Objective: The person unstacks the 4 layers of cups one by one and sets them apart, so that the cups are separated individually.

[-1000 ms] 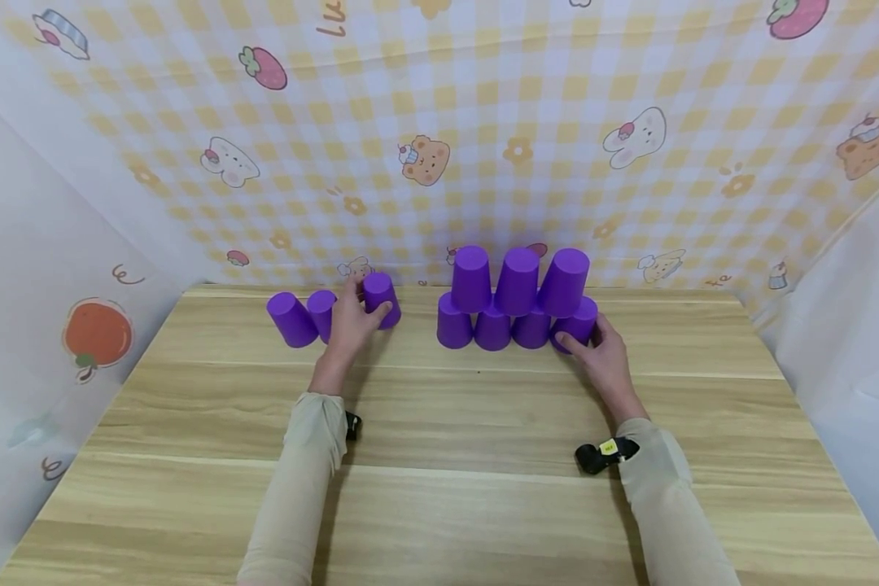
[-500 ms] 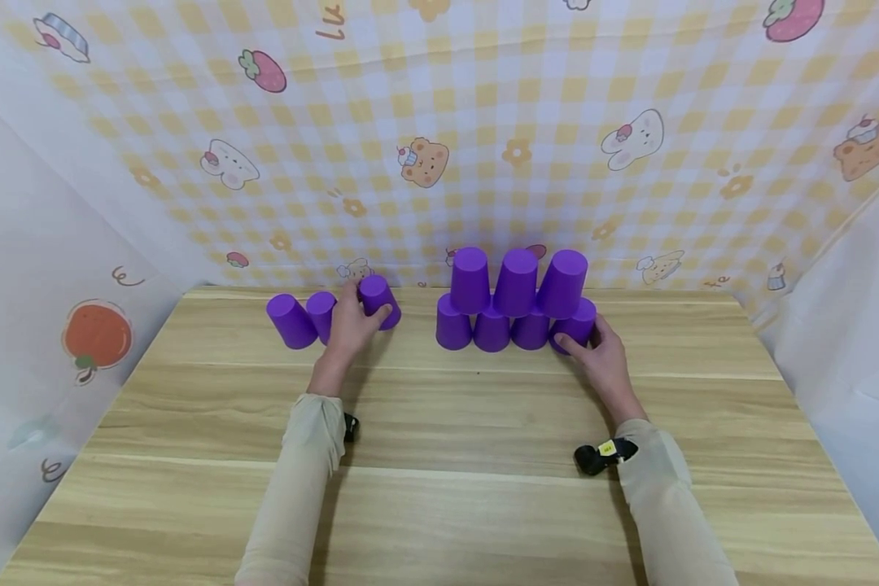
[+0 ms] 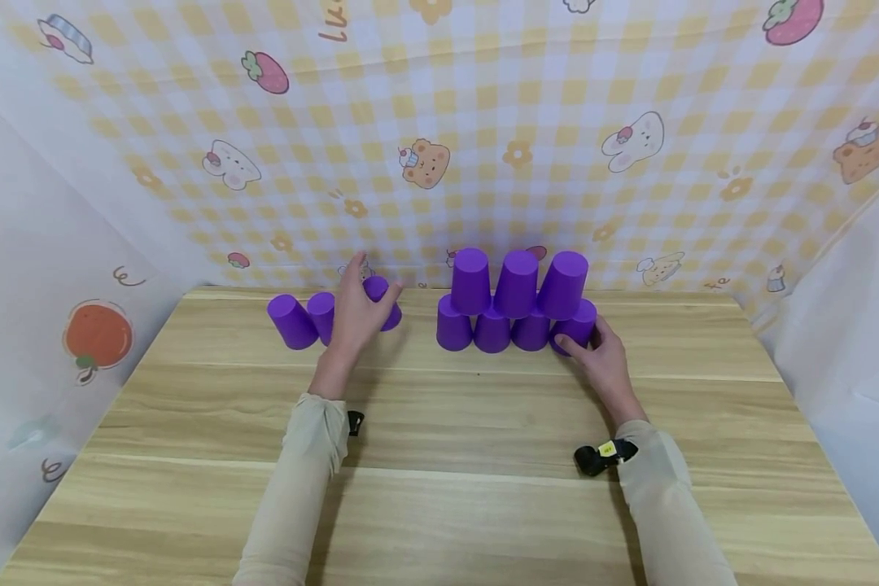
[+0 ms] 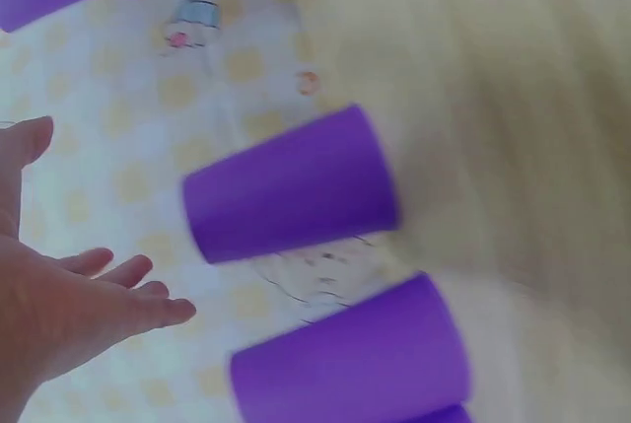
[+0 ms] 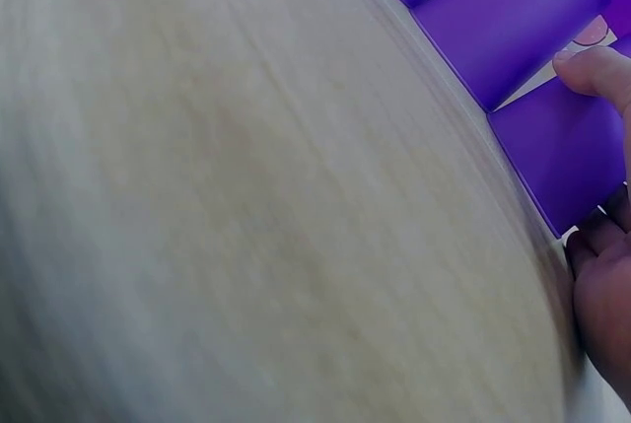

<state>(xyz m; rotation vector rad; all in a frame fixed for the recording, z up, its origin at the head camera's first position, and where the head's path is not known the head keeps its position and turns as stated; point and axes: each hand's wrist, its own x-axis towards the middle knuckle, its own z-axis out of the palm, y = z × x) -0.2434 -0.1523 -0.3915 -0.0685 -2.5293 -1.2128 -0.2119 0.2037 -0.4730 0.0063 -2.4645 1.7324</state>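
Observation:
Purple cups stand upside down along the back of the table. My left hand (image 3: 355,319) is spread, thumb apart from the fingers, just over a single cup (image 3: 376,287). In the left wrist view a gap shows between the fingers and that cup (image 4: 291,186). Left of the hand are two more cups, an outer cup (image 3: 293,321) and an inner cup (image 3: 321,313) partly hidden by it. On the right, three cups, the middle cup (image 3: 517,285) among them, sit on a bottom row of several. My right hand (image 3: 605,364) grips the rightmost bottom cup (image 3: 575,324) between thumb and fingers.
A wood-grain table (image 3: 476,431) runs up to a yellow checked backdrop (image 3: 513,195) close behind the cups. White printed sheets (image 3: 37,268) hang at the sides. Dark wrist cameras, such as the right wrist camera (image 3: 593,461), sit by both cuffs.
My left hand has let go of the single cup; its fingers have opened and lifted slightly upward. The right hand and the stacked cups have stayed put.

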